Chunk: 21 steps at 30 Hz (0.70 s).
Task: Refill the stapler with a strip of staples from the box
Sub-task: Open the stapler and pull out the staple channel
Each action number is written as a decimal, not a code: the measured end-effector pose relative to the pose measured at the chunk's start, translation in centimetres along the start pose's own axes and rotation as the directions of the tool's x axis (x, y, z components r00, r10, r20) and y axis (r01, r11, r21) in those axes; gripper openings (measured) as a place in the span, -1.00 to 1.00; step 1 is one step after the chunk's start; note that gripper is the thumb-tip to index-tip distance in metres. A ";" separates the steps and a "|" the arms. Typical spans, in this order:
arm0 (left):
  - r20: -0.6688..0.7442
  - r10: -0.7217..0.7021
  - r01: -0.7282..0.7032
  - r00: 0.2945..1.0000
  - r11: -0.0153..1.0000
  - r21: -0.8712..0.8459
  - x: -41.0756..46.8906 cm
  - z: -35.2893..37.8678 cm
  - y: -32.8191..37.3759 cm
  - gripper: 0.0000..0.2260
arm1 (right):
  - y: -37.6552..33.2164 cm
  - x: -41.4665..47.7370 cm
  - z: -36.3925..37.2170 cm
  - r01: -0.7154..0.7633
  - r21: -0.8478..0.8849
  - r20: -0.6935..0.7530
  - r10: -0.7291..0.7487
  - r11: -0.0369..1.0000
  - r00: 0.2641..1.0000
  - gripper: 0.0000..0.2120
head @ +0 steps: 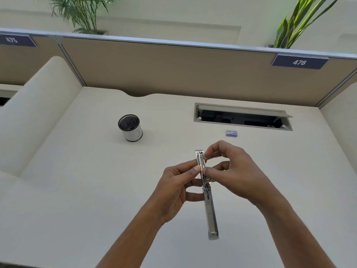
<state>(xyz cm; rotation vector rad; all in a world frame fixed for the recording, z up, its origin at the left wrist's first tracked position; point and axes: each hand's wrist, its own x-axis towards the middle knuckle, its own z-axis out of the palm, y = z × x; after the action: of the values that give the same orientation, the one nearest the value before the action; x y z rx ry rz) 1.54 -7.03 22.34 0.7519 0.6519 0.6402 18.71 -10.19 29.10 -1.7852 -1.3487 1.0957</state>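
Slim silver metal stapler [207,194], swung fully open into one long line and held above the pale cream worktop [77,190], its far end pointing away from the person. Left hand [177,188]: thumb and fingers clamped on the stapler's side around its hinge, apparently to steady the open staple channel. Right hand [231,171]: fingertips pinched together at the channel near the far end, touching the metal; whether a strip of staples sits between them cannot be told, as anything held is too small to make out. The pose suggests the loading step, with the channel kept face-up so a strip can drop in.

Small purple-and-white cardboard staple box [231,133]: lying on the worktop beyond the hands, just in front of the open grey cable hatch [243,117]; its printing is too small to read. Black mesh pen cup with a white band [130,127]: standing well apart to the left, bearing faint marks that cannot be read.

Dark blue number plates on the beige partition read "476" [299,62] at right and "475" [12,40] at left
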 end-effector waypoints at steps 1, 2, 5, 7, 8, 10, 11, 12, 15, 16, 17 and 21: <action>0.002 -0.001 0.001 1.000 1.000 0.001 0.0 0.1 0.0 -0.75 | -0.1 0.0 0.0 0.013 -0.012 -0.014 -0.013 1.000 1.000 -0.78; 0.003 -0.001 0.001 1.000 1.000 0.003 0.1 0.1 0.0 -0.75 | -0.1 -0.1 0.1 0.025 -0.025 -0.026 -0.025 0.999 0.999 -0.80; 0.007 -0.001 0.001 1.000 1.000 0.010 0.1 0.1 0.0 -0.76 | -0.1 -0.3 0.1 0.049 -0.051 -0.044 -0.052 0.997 0.998 -0.88; 0.006 -0.001 0.001 1.000 1.000 0.009 0.1 0.1 0.0 -0.76 | 0.0 -0.5 0.0 0.049 -0.055 -0.040 -0.052 0.997 0.998 -0.90; 0.006 -0.001 0.001 1.000 1.000 0.011 0.1 0.1 0.1 -0.76 | 0.0 -0.5 -0.1 0.048 -0.057 -0.042 -0.051 0.997 0.998 -0.90; 0.002 -0.004 0.004 1.000 1.000 0.023 0.1 0.0 0.1 -0.75 | 0.1 -0.6 -0.2 0.056 -0.070 -0.043 -0.059 0.996 0.997 -0.90; -0.002 -0.007 0.007 1.000 1.000 0.029 0.1 0.0 0.2 -0.75 | 0.1 -0.6 -0.3 0.070 -0.085 -0.037 -0.074 0.994 0.997 -0.90; -0.005 -0.009 0.009 1.000 0.999 0.034 0.1 0.0 0.2 -0.76 | 0.1 -0.7 -0.3 0.091 -0.103 -0.027 -0.095 0.990 0.995 -0.89; -0.012 -0.015 0.015 1.000 0.999 0.052 0.1 0.0 0.0 -0.77 | 0.0 -0.6 -0.5 0.149 -0.179 0.015 -0.149 0.972 0.989 -0.89; -0.012 -0.017 0.018 1.000 0.998 0.058 0.0 0.0 -0.1 -0.77 | -0.1 -0.6 -0.5 0.160 -0.226 0.032 -0.157 0.961 0.987 -0.91; -0.011 -0.018 0.019 1.000 0.998 0.066 0.0 0.0 -0.2 -0.77 | -0.2 -0.5 -0.5 0.167 -0.275 0.049 -0.160 0.947 0.986 -0.93; -0.011 -0.020 0.021 1.000 0.993 0.112 -0.1 -0.1 -0.4 -0.76 | -1.0 0.0 -0.5 0.179 -0.427 0.114 -0.143 0.887 0.983 -0.95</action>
<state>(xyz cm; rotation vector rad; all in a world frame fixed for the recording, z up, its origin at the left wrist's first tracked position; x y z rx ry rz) 1.53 -7.27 21.98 0.8456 0.7081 0.5920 18.77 -9.98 30.17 -1.9043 -1.8720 0.8237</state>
